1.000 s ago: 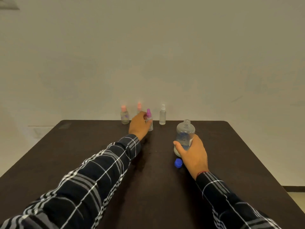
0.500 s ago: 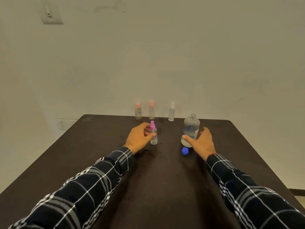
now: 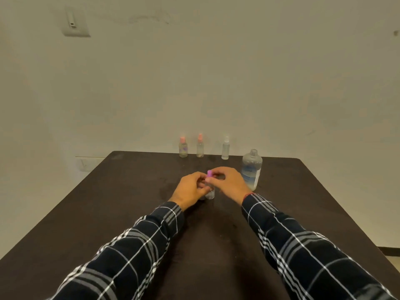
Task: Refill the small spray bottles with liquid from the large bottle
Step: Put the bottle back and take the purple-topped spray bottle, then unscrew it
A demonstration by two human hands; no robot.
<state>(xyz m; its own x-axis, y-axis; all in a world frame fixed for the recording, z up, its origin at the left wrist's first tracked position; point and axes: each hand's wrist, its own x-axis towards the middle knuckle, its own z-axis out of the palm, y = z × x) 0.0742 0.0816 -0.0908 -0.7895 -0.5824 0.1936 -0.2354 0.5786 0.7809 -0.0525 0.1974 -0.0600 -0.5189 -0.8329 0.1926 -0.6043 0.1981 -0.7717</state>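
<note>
Uncapping: your left hand grips the small spray bottle, right hand pinches its cap; twist off next, large bottle beside that hand.

We record a dark brown worktop, matt, with faint smears. Behind its far edge stands a plain pale wall. A white switch plate sits high above the worktop's far-left corner, and a second plate sits just left of that corner.

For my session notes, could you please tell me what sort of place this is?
Probably a plain indoor room, home or office unclear: a dark table against a pale wall with a switch plate, small spray bottles along the table's far edge.
</note>
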